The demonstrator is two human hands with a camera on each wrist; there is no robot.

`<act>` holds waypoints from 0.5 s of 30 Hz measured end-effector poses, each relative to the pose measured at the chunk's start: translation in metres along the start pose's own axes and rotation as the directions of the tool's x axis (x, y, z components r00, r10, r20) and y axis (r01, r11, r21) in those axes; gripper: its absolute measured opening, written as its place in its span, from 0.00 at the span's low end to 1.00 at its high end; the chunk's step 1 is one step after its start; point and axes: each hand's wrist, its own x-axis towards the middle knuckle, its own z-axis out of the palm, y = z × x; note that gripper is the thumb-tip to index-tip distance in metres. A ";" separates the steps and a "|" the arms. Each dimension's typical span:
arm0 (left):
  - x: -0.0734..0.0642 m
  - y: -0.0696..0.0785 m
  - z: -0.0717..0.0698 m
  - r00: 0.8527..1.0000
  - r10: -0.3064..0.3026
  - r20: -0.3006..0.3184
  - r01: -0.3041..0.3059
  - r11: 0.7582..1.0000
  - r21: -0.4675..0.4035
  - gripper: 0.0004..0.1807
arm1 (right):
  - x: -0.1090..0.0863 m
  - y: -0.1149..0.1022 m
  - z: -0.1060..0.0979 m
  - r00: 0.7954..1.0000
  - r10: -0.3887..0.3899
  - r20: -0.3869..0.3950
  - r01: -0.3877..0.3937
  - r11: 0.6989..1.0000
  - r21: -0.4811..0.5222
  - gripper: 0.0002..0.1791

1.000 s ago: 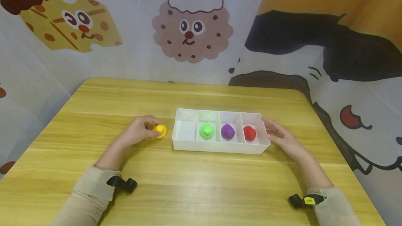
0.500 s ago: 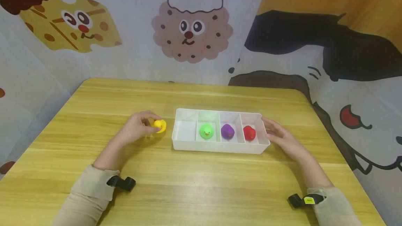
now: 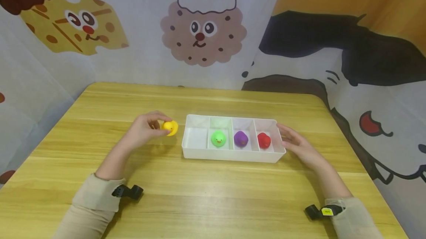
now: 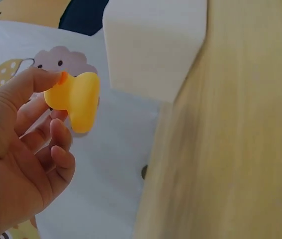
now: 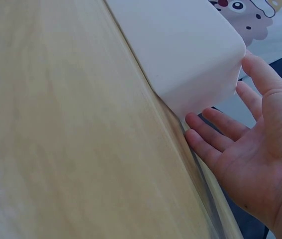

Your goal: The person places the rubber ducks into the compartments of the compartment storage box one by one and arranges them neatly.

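Observation:
Between the thumb and fingertips of my left hand (image 3: 143, 130) is a small yellow rubber duck (image 3: 171, 127), pinched and raised over the table just left of a white divided box (image 3: 233, 155). In the left wrist view the duck (image 4: 85, 102) shows its orange beak by the thumb. A green duck (image 3: 218, 139) sits in the box's second compartment from the left, a purple duck (image 3: 241, 139) in the third and a red duck (image 3: 264, 140) in the rightmost. My right hand (image 3: 301, 149) rests its fingertips against the box's right end, fingers loosely extended.
The box stands on a wood-grain table (image 3: 206, 198) with rounded far corners. Behind it hangs a cartoon-printed cloth (image 3: 133, 69). Each sleeve cuff carries a black wrist camera, the left camera (image 3: 128, 192) and the right camera (image 3: 323, 212).
My left hand has lifted the yellow duck off the table, moving it away from me and turning it slightly. The right hand and the box have stayed in place.

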 end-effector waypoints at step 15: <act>0.011 0.030 0.012 0.995 0.079 0.054 -0.077 0.996 -0.039 0.17 | 0.001 0.002 0.000 1.000 -0.012 -0.015 0.012 1.000 -0.006 0.32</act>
